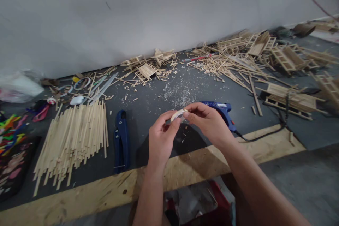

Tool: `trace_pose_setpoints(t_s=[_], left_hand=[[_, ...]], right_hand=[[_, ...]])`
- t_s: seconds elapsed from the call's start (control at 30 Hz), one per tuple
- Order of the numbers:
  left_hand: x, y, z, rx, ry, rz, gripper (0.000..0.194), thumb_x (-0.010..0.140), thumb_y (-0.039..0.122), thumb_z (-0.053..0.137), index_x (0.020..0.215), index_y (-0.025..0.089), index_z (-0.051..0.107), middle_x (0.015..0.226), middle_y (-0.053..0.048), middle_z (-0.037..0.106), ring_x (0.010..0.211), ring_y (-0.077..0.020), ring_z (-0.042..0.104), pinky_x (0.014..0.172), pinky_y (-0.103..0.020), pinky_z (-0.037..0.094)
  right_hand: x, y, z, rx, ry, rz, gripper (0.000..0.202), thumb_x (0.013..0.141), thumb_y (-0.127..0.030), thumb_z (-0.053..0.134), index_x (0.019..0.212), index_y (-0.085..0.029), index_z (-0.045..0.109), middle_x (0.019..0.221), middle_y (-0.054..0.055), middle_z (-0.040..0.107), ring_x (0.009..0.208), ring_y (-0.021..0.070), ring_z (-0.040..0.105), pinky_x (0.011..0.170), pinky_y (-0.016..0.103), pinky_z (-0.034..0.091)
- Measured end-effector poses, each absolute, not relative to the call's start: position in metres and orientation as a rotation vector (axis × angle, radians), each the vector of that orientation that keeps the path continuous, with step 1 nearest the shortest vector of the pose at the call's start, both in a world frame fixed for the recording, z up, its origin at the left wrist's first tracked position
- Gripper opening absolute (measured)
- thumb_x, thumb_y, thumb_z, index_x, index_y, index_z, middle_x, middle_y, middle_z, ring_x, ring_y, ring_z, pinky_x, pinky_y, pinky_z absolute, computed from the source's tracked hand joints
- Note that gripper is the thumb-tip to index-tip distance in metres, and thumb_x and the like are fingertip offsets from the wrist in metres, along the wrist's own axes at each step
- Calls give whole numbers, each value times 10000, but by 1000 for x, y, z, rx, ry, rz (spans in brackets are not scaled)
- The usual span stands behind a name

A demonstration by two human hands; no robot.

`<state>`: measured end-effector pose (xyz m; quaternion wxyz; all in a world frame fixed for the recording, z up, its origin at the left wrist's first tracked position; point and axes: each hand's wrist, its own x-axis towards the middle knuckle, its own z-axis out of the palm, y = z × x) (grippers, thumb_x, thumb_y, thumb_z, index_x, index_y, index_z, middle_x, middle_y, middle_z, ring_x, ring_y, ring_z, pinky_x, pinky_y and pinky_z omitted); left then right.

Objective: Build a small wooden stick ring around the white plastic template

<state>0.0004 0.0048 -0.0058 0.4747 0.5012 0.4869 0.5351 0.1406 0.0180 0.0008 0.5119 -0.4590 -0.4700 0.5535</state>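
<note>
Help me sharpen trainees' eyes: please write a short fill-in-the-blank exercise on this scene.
The left hand and the ____ hand hold a small curved piece.
The cutter lies ____ the spread sticks and the left hand.
The glue gun with the black cord is mainly ____ in colour.

Missing words: right; between; blue.

Legible text: none. A white label (pixel 221 105) is located on the body of the blue glue gun (pixel 226 113), which lies toward the front edge of the tabletop (pixel 144 100), right of its middle. Label print: too small and blurred to read. Dark patterned case (pixel 16 169), front left corner of the tabletop: markings indecipherable.
</note>
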Motion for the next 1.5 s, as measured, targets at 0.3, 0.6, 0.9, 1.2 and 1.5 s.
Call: trace_pose_setpoints(t_s=[0.3,0.6,0.9,1.2,1.5], left_hand=[[-7,1,-5,1697,1301,1347,172,780,194,604,885,289,701,1240,-28,528,1011,-191,575,827,-314,493],[-9,2,-4,1992,1348,1211,265,802,143,537,929,316,692,1244,-20,526,1095,-217,525,887,-361,462],[0,3,-9,1188,1170,1272,311,804,232,536,1108,224,601,1023,-55,646,904,-167,603,729,-261,500],[2,5,-3,1074,1147,1175,222,728,284,662,927,183,664,876,-42,681,740,-132,601,612,-219,476],[3,6,-3,850,959,1190,160,736,249,662,869,169,620,832,-24,673,716,-120,626,738,-267,496]], right_hand=[[151,18,9,-996,-764,1745,221,725,-350,641,836,-160,621,698,18,599,613,106,555,542,224,424],[156,17,12,-1006,-806,1684,210,651,-264,709,819,-161,634,683,-17,583,559,71,499,539,220,392],[158,18,10,-1116,-914,1527,132,667,-257,669,771,-176,669,699,-14,591,565,74,457,556,224,378],[151,15,9,-1047,-1005,1528,242,680,-292,679,907,-214,644,782,-13,631,677,101,543,639,249,413],[150,16,4,-1117,-1096,1500,213,697,-368,664,766,-171,626,701,-19,585,617,88,475,608,243,373]])
